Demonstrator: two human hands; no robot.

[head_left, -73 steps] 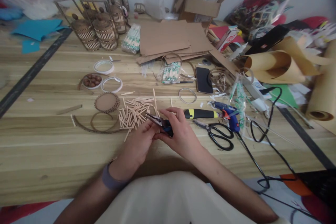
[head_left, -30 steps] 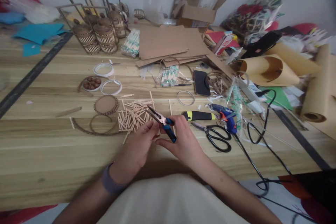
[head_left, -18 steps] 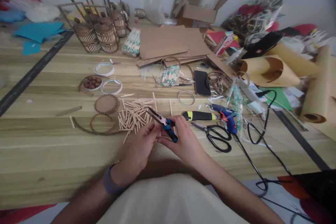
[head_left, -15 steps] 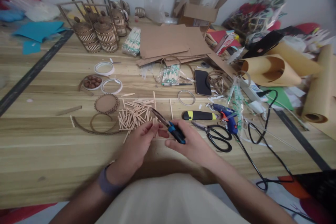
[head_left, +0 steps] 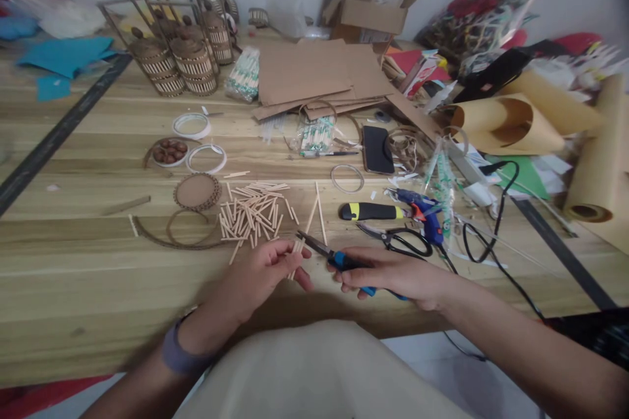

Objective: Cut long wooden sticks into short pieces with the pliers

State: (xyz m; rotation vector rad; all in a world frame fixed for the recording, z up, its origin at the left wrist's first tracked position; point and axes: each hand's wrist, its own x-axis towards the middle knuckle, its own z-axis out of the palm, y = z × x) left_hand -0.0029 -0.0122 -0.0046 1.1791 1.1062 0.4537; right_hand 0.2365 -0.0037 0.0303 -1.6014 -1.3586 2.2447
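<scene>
Short thin wooden sticks (head_left: 297, 250) are pinched upright in my left hand (head_left: 275, 265), between thumb and fingers. My right hand (head_left: 381, 272) is wrapped round blue and black pliers (head_left: 344, 260), whose dark jaws point left and reach the top of the held sticks. Whether the jaws grip them is too small to tell. A loose pile of cut sticks (head_left: 253, 213) lies just beyond my left hand. Two longer sticks (head_left: 320, 213) lie beyond the pliers, their far ends meeting.
Right of the sticks lie a black-and-yellow cutter (head_left: 371, 211), black scissors (head_left: 407, 242) and a blue glue gun (head_left: 431, 219) with its cable. A round cardboard disc (head_left: 196, 191) and tape rings (head_left: 206, 159) are left. Cardboard sheets (head_left: 304, 72) and lidded baskets (head_left: 194, 65) stand farther back.
My right hand has shifted right and turned with the pliers, whose jaws now lie lower, near the held sticks. A second long stick now lies beside the first. The view has shifted slightly.
</scene>
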